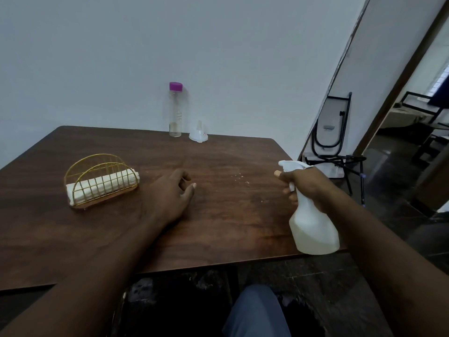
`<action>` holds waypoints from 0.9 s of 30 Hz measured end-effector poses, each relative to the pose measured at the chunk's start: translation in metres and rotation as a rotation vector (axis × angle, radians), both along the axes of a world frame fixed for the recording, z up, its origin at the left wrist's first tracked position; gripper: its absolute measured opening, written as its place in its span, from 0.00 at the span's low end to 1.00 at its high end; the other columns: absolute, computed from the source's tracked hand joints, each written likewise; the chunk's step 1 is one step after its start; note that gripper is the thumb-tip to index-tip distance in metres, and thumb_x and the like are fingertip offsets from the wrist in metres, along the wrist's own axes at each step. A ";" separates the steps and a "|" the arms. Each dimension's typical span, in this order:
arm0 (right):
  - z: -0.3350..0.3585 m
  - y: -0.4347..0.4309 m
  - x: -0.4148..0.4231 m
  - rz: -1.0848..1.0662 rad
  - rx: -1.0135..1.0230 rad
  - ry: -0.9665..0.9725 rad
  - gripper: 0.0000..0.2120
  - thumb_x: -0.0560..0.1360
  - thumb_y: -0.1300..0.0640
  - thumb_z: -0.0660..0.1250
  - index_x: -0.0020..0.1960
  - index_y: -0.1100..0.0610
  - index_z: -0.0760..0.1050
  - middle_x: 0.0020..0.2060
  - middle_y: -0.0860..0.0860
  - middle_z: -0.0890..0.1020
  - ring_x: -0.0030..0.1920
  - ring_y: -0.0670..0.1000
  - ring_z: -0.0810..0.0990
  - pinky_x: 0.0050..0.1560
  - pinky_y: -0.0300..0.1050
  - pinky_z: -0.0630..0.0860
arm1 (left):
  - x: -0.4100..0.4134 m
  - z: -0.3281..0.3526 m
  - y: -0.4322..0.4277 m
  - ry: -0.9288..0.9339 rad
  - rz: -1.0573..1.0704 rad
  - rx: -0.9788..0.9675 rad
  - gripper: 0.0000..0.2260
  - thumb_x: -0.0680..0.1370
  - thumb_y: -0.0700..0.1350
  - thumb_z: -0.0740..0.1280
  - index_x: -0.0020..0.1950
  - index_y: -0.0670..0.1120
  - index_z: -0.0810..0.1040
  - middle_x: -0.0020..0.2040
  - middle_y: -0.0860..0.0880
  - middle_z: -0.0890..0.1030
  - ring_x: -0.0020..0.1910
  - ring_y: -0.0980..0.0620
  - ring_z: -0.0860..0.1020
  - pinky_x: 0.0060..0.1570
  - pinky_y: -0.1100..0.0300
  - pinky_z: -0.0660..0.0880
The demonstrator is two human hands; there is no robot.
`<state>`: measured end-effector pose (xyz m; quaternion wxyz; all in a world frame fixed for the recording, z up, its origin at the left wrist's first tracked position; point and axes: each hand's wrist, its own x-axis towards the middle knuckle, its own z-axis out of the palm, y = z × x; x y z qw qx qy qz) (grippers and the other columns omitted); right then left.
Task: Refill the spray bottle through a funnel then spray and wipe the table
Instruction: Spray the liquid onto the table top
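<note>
Right hand: gripping the spray bottle by the neck, finger on the trigger, nozzle pointing left.
Spray bottle: white, tilted, over the near right corner of the desk.
Left hand: resting mid-desk, fingers loosely curled, holding nothing.
Cloth: rolled in the gold wire holder, left of that hand.
Funnel: upside down at the far edge, beside the clear bottle, well away from both hands.

The left forearm and the right forearm are both bare, with skin uncovered from the picture's edge to the left hand and the right hand. A thumbnail shows on each hand. At the bottom, one trouser leg is of plain blue-grey cloth.
</note>
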<state>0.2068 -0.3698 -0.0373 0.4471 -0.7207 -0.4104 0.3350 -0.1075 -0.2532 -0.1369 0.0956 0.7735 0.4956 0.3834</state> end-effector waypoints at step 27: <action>0.012 0.017 -0.104 0.271 -0.016 -0.071 0.13 0.76 0.46 0.77 0.53 0.54 0.85 0.41 0.54 0.89 0.39 0.52 0.87 0.34 0.43 0.80 | -0.064 -0.006 0.014 -0.002 0.090 0.021 0.05 0.77 0.56 0.69 0.47 0.57 0.75 0.36 0.60 0.77 0.36 0.60 0.76 0.34 0.59 0.69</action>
